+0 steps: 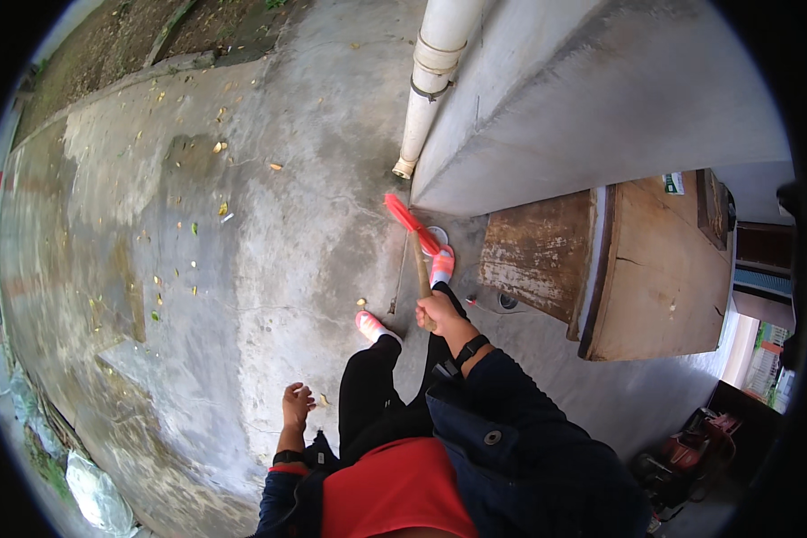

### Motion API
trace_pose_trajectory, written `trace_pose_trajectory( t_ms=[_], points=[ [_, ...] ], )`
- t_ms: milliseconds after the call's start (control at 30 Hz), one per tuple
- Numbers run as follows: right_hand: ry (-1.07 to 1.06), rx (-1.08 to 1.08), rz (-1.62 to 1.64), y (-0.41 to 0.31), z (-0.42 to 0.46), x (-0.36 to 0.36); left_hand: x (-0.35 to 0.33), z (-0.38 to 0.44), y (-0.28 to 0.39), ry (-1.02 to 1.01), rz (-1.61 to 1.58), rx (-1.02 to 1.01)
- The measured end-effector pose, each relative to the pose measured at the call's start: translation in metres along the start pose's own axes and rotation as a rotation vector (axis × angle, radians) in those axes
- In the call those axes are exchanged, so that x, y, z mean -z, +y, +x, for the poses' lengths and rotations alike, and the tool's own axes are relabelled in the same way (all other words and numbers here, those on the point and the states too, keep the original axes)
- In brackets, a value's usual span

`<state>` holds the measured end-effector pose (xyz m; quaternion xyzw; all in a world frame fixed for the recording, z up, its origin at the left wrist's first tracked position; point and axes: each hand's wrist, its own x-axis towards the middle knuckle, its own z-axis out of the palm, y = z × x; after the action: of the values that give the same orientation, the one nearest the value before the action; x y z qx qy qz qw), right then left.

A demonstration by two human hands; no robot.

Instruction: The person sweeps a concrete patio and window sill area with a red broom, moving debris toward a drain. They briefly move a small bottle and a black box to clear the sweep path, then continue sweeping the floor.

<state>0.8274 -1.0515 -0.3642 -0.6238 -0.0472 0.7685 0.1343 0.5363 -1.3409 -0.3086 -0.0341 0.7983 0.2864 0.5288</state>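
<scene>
My right hand [437, 313] is closed around the wooden handle of a red-headed tool, seemingly a brush or small broom [411, 225]. Its red head is above the concrete floor [296, 249], close to my right foot in a pink and orange slipper [442, 264]; whether it touches the floor I cannot tell. Behind the head, a round white-rimmed thing [438, 234] is partly hidden. At my left side, my left hand [298, 403] hangs with loosely curled fingers and holds nothing. My left foot wears a matching slipper [371, 325].
A white drainpipe [430, 81] runs down beside a grey wall [511, 134]. A worn wooden cabinet or table [659, 276] stands at the right, a red machine [689, 450] at the lower right. Fallen leaves [220, 146] dot the floor; a plastic bag [97, 494] lies lower left.
</scene>
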Motion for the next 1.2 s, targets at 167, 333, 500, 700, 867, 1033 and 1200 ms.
trace_pose_trajectory(
  t_ms=[167, 333, 500, 700, 867, 1033, 1200],
  points=[
    [-0.010, 0.059, 0.006, -0.009, 0.021, 0.000, -0.002, -0.016, -0.003, -0.017, 0.057, 0.009],
    [-0.268, -0.004, 0.021, -0.022, 0.005, 0.048, 0.001, -0.010, -0.003, 0.024, 0.020, 0.012],
    [-0.122, -0.031, -0.207, 0.009, -0.052, 0.087, -0.004, -0.008, 0.011, 0.014, 0.025, -0.003],
    [-0.214, -0.041, 0.126, 0.007, 0.002, 0.061, -0.011, -0.003, 0.025, -0.021, 0.034, -0.029],
    [-0.253, -0.028, -0.082, 0.001, -0.051, 0.085, -0.003, -0.005, 0.015, 0.000, 0.051, -0.045],
    [-0.111, 0.016, -0.074, 0.025, -0.059, 0.093, -0.001, -0.005, 0.015, 0.018, 0.056, -0.015],
    [-0.245, -0.081, 0.054, 0.001, -0.007, 0.075, -0.008, -0.005, 0.019, -0.016, 0.066, -0.057]
  ],
)
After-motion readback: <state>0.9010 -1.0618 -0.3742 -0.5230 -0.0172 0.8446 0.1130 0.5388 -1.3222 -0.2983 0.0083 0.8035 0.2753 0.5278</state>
